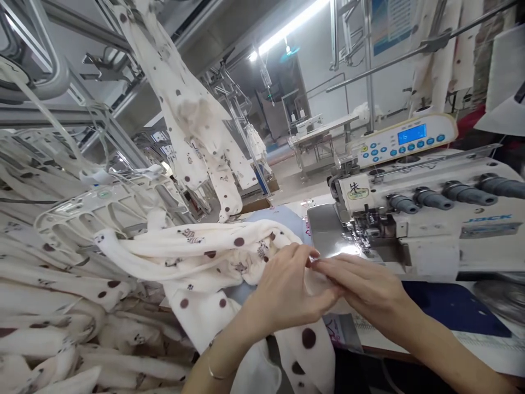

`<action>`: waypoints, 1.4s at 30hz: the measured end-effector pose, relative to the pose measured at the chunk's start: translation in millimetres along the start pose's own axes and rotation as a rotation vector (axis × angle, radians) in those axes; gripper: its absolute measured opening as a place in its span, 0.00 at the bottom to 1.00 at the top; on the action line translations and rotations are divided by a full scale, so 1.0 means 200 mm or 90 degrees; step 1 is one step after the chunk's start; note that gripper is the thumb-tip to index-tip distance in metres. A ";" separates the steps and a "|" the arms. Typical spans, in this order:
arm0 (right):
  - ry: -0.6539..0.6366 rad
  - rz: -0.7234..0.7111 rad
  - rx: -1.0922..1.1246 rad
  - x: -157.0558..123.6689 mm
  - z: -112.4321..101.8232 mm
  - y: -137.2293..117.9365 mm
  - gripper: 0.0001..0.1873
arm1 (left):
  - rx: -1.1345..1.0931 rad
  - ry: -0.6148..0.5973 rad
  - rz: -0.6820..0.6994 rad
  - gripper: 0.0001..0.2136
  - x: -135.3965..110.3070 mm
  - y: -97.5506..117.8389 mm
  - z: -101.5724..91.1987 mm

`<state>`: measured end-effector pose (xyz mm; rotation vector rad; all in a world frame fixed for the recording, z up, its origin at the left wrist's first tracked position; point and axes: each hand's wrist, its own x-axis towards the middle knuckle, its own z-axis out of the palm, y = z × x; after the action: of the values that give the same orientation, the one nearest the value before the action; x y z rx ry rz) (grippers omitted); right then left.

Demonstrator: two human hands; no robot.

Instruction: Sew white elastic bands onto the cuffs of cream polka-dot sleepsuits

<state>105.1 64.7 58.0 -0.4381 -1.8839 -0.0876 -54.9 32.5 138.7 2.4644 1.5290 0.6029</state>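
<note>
A cream garment (205,246) with brown dots and small zebra prints lies bunched across the table and drapes over its front edge. My left hand (289,284) pinches part of this cloth, thumb and fingers closed on it. Close against it, my right hand (365,282) has its fingers pressed together on the same cloth; the fingertips of both hands meet. Just beyond them are the metal plate (328,224) and the lit needle area of a white overlock sewing machine (430,219). The cloth between my hands is mostly hidden by the fingers.
Heaps of the same printed cloth (82,328) fill the left side, beside a white plastic hanger frame (106,202). More printed pieces (184,104) hang from overhead rails. A control panel (406,139) tops the machine. A dark blue pad (455,309) lies at right. Another sewing table (324,128) stands behind.
</note>
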 end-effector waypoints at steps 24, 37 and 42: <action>-0.039 0.235 -0.046 -0.19 0.29 -0.32 0.16 | -0.280 0.181 -0.101 0.08 -0.28 -0.13 0.07; -0.021 0.588 -0.003 -0.29 0.06 -0.07 0.14 | -0.298 0.139 -0.112 0.02 -0.09 -0.20 0.18; -0.016 0.641 0.004 -0.31 0.08 -0.05 0.13 | -0.229 0.026 -0.057 0.06 0.14 -0.05 0.13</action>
<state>105.6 44.4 -3.9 -1.3236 -1.4940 0.5918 -41.3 64.8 118.2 2.1165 1.3930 0.8333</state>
